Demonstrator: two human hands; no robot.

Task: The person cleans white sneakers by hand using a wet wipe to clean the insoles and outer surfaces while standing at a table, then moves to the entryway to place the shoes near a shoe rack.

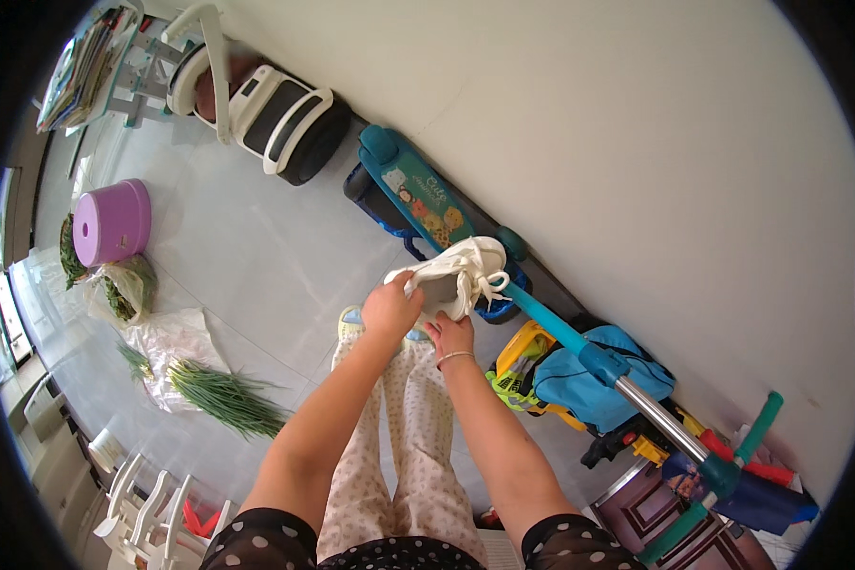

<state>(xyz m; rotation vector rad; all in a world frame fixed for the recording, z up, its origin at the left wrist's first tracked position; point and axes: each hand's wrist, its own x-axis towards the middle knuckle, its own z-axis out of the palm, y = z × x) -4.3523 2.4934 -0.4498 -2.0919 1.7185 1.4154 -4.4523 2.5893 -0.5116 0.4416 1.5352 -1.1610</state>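
Both of my hands hold one white lace-up shoe (463, 267) in front of my legs, its opening facing me and its laces hanging at the right. My left hand (393, 306) grips the rim at one end. My right hand (452, 335) wears a thin bracelet and has its fingers against the shoe's lower side, the thumb partly hidden. Behind the shoe, a teal kick scooter (420, 192) with printed animals on its deck leans along the wall. Slippers (351, 320) are on my feet below.
A purple plastic stool (114, 222), a bag of leafy greens (125, 292) and green onions (221, 395) on plastic lie on the tiled floor at left. A blue bag (602, 377) sits at right. A white-and-black wheeled device (278, 117) stands by the wall.
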